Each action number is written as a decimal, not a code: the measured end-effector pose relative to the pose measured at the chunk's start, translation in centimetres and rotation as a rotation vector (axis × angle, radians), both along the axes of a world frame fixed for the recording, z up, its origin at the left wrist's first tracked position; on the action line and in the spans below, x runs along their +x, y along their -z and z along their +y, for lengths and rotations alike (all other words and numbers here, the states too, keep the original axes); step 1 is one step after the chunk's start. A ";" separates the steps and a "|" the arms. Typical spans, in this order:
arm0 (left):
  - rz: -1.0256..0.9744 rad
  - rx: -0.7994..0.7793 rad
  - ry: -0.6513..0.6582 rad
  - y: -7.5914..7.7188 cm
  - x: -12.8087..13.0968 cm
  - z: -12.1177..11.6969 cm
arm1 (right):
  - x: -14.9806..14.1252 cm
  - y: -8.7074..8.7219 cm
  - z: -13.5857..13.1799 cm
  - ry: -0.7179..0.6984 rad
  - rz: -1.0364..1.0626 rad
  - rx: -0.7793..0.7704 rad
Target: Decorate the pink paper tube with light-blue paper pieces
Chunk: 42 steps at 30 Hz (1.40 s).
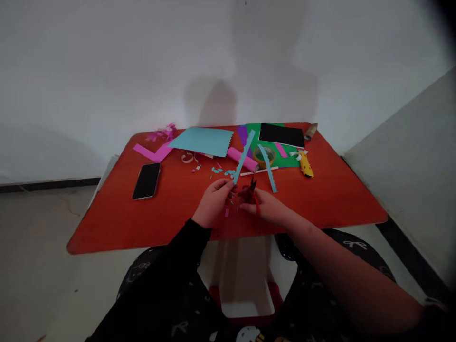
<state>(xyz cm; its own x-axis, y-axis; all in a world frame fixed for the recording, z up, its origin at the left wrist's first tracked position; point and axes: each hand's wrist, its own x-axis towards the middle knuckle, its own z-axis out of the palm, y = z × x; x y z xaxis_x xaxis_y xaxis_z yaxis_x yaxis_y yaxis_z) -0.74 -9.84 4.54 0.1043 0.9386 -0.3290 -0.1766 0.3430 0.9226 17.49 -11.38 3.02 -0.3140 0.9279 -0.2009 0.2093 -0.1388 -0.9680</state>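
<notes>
A pale blue paper strip with a scalloped edge rises toward the far side from the left hand, whose fingers pinch its near end. The right hand grasps red-handled scissors just beside the left hand; the blades are too dark and small to show whether they touch the strip. Both hands are over the near middle of a red-orange table. Small blue scraps lie just beyond them. Farther right, 1 second scalloped blue strip crosses from a green sheet onto the table, and 1 white marker lies between the hands and that sheet. On the green sheet sit 1 roll of tape and 1 black card, with 1 purple sheet at its left. Left of these lie 1 pink paper roll and 1 large blue sheet with a zigzag edge. At far left are 1 bent pink strip and 1 crumpled pink paper bunch, and nearer lies 1 smartphone. At right lies 1 yellow utility knife.
</notes>
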 end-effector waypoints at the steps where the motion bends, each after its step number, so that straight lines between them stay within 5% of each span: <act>1: -0.044 -0.027 -0.011 0.0 0.0 0.0 | 0.0 0.0 0.1 0.095 0.007 0.030; 4: -0.198 -0.101 -0.026 -0.2 -0.3 0.1 | 0.1 0.0 0.4 0.281 -0.004 0.125; 8: -0.329 -0.105 0.068 -0.5 0.0 -0.6 | 0.2 0.2 0.7 0.316 -0.066 0.163; 13: -0.140 0.116 0.247 -0.4 1.5 -1.9 | -0.4 1.0 1.4 0.334 -0.083 0.089; 17: 0.031 0.192 0.208 -0.3 2.0 -1.9 | -0.6 1.4 1.8 0.246 -0.047 0.050; 30: 0.038 0.066 -0.010 -1.8 0.2 -1.0 | -0.3 -0.7 -0.7 -0.060 -0.101 0.071; 42: 0.125 0.169 0.062 -0.6 0.7 -0.8 | -0.9 -0.9 -1.2 -0.141 -0.052 0.057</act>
<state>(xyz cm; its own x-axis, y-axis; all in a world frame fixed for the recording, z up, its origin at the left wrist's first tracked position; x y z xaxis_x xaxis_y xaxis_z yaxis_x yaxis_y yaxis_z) -0.08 -10.66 5.12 0.1316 0.9746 -0.1814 -0.0404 0.1881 0.9813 16.63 -12.54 3.91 -0.4321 0.8859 -0.1690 0.2732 -0.0500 -0.9607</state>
